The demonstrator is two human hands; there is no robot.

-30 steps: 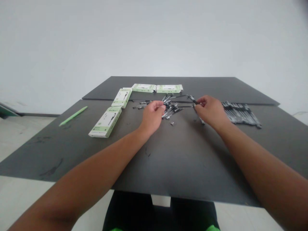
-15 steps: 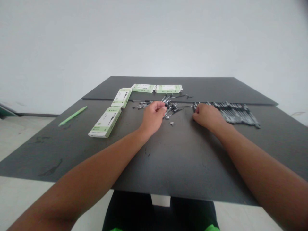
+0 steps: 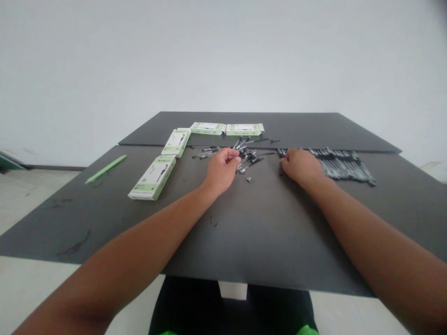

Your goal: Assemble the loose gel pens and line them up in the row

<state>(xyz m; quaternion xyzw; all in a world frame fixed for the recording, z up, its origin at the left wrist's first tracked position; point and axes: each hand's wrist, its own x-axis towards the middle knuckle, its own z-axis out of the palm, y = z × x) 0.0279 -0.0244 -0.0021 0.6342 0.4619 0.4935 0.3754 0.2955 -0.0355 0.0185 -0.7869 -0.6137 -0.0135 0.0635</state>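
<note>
My left hand (image 3: 222, 168) is closed in a pinch at the near left side of a loose pile of pens and pen parts (image 3: 247, 160). Something dark shows at its fingertips, too small to name. My right hand (image 3: 302, 165) rests with curled fingers over the left end of a row of clear pens with black ends (image 3: 345, 166). Dark pen ends stick out beyond and below its fingers, which close on a pen; most of that pen is hidden. Small silvery tips (image 3: 248, 179) lie just in front of the pile.
Several green and white pen boxes (image 3: 152, 178) form an angled line behind and left of the pile. A green pen-like stick (image 3: 106, 169) lies at far left. The dark table (image 3: 244, 232) has a seam across it and a pale wall behind.
My right hand has shifted very slightly, its fingers staying at the left end of the row. The left hand has hardly moved, and the pile looks the same.
</note>
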